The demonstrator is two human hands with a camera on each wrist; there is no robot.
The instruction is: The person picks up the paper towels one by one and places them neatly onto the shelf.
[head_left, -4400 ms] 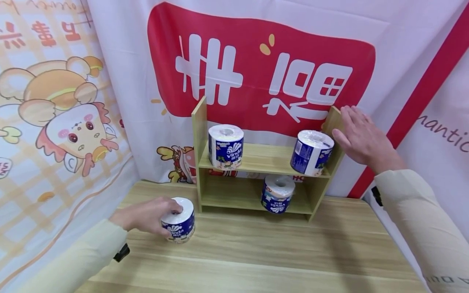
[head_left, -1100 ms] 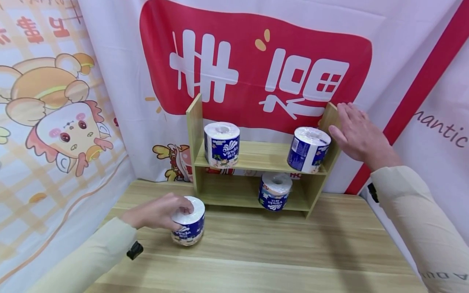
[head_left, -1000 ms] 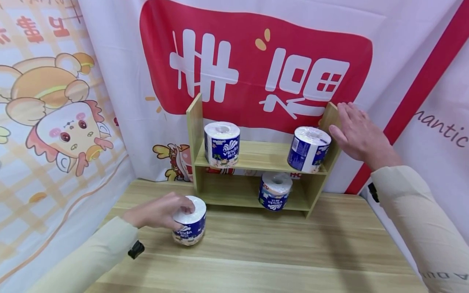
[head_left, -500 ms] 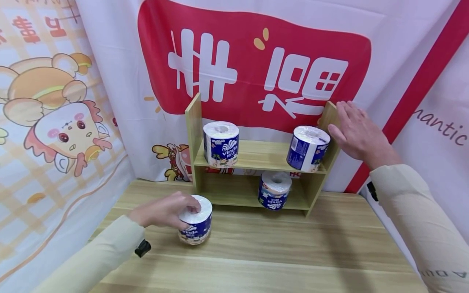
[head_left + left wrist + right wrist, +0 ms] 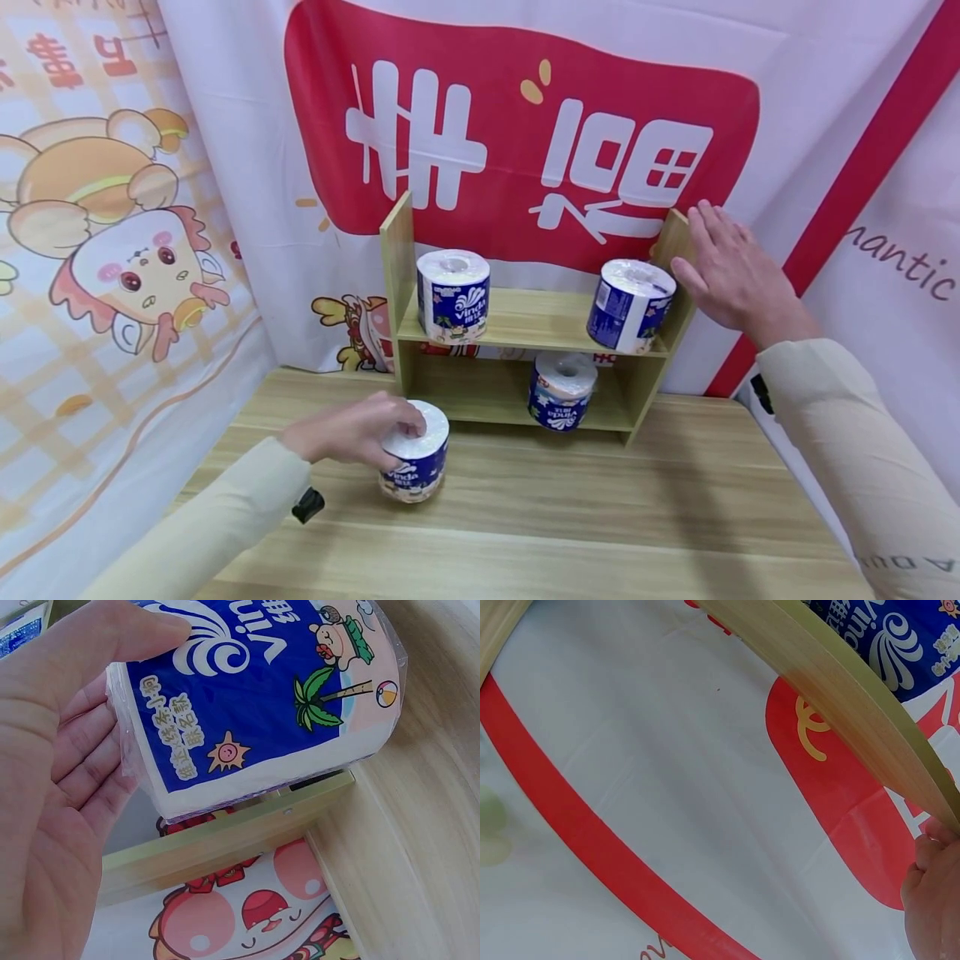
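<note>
My left hand (image 5: 360, 429) pinches a wrapped toilet roll (image 5: 423, 468) in front of the shelf's left end. In the left wrist view its thumb presses the blue label of that toilet roll (image 5: 247, 690), with the other fingers at the roll's top end. Whether the roll touches the table, I cannot tell. My right hand (image 5: 742, 271) lies with extended fingers against the top of the right side panel of a small wooden shelf (image 5: 536, 321). Two more rolls stand on the upper level, a left roll (image 5: 453, 297) and a right roll (image 5: 632, 306). A lower roll (image 5: 562, 392) sits below.
The wooden table (image 5: 525, 525) extends in front of the shelf. Behind it hangs a white cloth with a red printed patch (image 5: 510, 150), and a patterned cloth (image 5: 135, 250) covers the left side. The lower roll's label is upside down.
My left hand has carried the toilet roll rightward along the front of the shelf. The right hand stays at the side panel, and the rolls on the shelf keep their places.
</note>
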